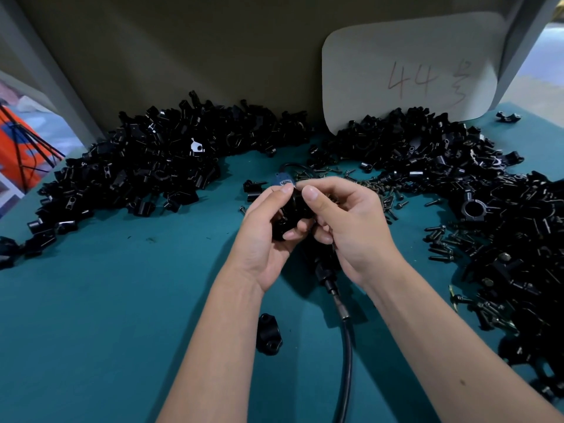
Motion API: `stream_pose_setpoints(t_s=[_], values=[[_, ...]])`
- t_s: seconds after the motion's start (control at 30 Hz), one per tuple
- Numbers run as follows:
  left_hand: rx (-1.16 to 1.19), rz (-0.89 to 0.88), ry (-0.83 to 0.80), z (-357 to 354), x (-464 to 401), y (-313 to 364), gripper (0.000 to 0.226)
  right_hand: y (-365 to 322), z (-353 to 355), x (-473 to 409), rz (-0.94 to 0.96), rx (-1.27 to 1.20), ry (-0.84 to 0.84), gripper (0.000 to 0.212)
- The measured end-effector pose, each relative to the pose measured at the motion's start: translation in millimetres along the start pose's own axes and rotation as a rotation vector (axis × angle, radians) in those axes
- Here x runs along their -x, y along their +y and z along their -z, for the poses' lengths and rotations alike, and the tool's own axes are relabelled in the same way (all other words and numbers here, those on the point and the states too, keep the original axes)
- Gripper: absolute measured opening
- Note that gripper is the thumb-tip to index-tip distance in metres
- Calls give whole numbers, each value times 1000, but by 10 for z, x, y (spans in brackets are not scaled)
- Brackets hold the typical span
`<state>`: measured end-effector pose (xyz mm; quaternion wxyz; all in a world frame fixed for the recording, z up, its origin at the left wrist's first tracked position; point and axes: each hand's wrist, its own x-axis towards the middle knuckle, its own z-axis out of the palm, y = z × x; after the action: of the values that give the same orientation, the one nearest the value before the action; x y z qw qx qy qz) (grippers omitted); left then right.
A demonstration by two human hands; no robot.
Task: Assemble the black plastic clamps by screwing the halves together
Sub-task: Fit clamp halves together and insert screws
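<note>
Across the back edge of the teal desk (91, 315) sat two big piles of black clamp halves (137, 160), with loose screws (439, 242) toward the right edge. Mid-desk, left hand (262, 239) and right hand (345, 227) were together, gripping one glossy black clamp (294, 209), mostly hidden. Looked like mating the halves; next probably needs a screw started straight.

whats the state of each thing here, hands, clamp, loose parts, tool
left hand: gripping the black clamp piece
right hand: gripping the same piece from the other side
black clamp piece: held between both hands above the table, mostly hidden
single clamp half: lying alone on the green table
left pile: loose, heaped
right pile: loose, heaped
screws: scattered
hose: lying on table
</note>
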<state>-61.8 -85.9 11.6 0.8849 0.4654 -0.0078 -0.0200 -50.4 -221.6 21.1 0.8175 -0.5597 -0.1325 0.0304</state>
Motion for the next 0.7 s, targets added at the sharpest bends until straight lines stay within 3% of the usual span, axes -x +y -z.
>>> stream_pose_setpoints(t_s=[0.13,0.43,0.7], values=[[-69,-33,24,-8,-1,-23,16,-28,-59,9,-75,-138,45,2],[-145,-100,13,-27,10,-85,13,-22,1,-41,-142,-116,152,17],[-188,-177,71,-9,-1,-56,19,-37,63,-57,65,128,50,5]])
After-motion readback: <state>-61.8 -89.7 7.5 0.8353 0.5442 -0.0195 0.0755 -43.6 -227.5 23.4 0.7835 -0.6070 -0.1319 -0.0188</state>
